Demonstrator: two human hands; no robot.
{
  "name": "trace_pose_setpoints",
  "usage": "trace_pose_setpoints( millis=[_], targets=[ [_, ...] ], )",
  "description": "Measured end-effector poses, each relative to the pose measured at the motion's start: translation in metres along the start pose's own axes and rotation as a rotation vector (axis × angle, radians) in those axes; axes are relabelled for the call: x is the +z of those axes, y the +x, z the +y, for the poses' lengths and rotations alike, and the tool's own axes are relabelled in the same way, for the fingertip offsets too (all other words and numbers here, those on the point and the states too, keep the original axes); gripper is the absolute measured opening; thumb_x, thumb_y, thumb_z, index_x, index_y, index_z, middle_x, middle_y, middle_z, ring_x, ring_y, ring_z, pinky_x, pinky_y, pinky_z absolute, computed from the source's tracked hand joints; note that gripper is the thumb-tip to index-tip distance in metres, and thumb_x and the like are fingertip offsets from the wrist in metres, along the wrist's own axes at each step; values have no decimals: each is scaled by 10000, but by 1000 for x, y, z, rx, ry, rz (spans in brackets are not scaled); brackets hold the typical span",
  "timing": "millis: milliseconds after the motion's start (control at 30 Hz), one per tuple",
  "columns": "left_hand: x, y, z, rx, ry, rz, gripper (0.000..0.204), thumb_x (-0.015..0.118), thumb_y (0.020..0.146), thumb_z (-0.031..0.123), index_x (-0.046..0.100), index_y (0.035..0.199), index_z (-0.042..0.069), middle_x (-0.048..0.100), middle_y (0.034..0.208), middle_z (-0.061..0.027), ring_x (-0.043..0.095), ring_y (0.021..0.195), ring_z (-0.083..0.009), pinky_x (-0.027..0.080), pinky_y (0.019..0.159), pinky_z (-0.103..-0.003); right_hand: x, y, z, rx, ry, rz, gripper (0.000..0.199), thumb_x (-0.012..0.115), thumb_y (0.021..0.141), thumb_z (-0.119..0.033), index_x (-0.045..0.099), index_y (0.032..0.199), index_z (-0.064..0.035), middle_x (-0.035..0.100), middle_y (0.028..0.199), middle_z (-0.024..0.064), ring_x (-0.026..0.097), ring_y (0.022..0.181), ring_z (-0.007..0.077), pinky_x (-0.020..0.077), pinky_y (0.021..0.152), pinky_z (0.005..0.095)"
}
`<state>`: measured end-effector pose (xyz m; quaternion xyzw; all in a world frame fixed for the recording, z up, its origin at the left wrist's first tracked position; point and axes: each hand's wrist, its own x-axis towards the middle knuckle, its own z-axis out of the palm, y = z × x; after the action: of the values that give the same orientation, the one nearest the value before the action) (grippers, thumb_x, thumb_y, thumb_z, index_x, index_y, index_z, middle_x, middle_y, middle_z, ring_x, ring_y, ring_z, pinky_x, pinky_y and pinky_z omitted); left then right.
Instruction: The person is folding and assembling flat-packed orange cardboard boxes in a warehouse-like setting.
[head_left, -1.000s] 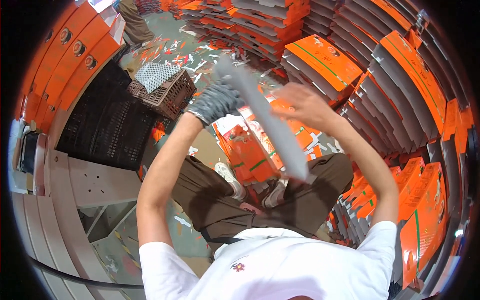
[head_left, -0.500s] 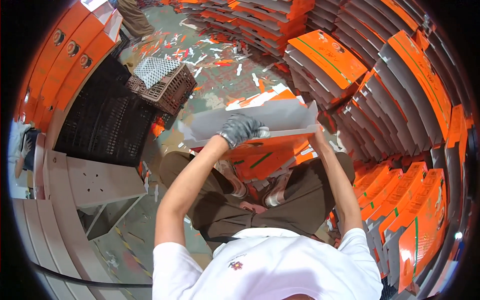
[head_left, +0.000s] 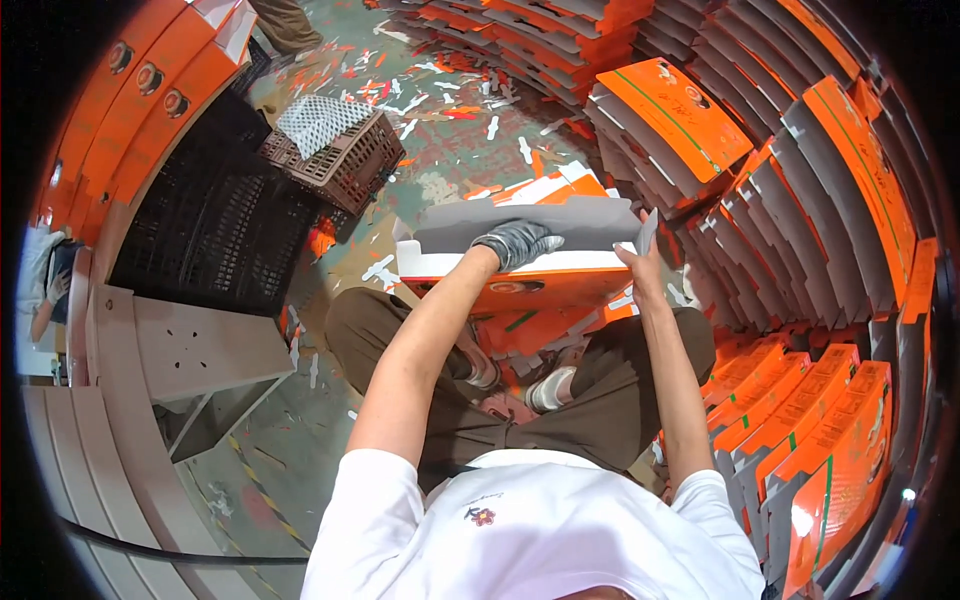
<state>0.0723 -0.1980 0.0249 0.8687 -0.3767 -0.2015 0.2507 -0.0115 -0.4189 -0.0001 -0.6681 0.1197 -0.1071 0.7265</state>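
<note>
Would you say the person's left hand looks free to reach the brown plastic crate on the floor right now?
Probably not: the gloved left hand presses on the grey-and-orange cardboard box, and the brown plastic crate sits farther off, up and left.

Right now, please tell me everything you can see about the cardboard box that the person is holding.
The cardboard box is a flat-packed carton, partly folded: orange on the outside with white edges, plain grey on the inside. A grey flap stands up along its far side. It is held about level in front of the person, above the knees. The left hand, in a dark grey glove, presses on the flap from the inside; the bare right hand grips the right end. Similar flat orange cartons lie under it.
</note>
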Motion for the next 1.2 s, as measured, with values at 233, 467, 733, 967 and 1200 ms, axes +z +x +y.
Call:
trace_pose_setpoints(
  millis=[233, 467, 733, 967, 1200],
  targets=[
    [-11, -63, -32, 255, 595, 757, 339, 465, 803, 140, 494, 1140, 151, 448, 1211, -70, 393, 1142, -248, 316, 951, -371, -25, 11, 23, 23, 94, 38, 817, 550, 649, 127, 208, 1356, -99, 267, 1373, 64, 284, 1243, 189, 227, 1011, 296],
    [-14, -140, -114, -306, -788, 739, 517, 686, 707, 165, 462, 1166, 86, 509, 1039, -37, 479, 969, -144, 398, 831, -296, -26, 8, 12, 15, 50, -36, 788, 606, 712, -7, 180, 1367, -108, 291, 1350, 90, 314, 1218, 195, 231, 998, 290],
    [-20, -134, -122, -67, -1302, 267, 546, 662, 692, 492, 479, 1038, 112, 500, 951, 11, 505, 869, -121, 419, 764, -273, -43, 1, 20, 18, 99, -35, 829, 636, 713, -25, 143, 1374, -107, 301, 1332, 90, 322, 1202, 199, 230, 999, 300],
    [6, -134, -186, -332, -1130, 594, 488, 567, 777, 488, 482, 1049, 92, 502, 891, 1, 506, 826, -115, 434, 730, -255, -21, -4, 6, 83, 278, -118, 725, 578, 765, -35, 189, 1368, -138, 358, 1288, 79, 399, 1130, 175, 318, 945, 300],
    [7, -128, -129, -298, -1220, 668, 432, 617, 780, 348, 474, 1075, 67, 524, 976, -38, 528, 862, -146, 456, 712, -292, -43, -7, 14, 96, 326, -123, 631, 495, 815, -34, 207, 1364, -152, 386, 1266, 74, 413, 1119, 172, 330, 940, 306]
  ],
)
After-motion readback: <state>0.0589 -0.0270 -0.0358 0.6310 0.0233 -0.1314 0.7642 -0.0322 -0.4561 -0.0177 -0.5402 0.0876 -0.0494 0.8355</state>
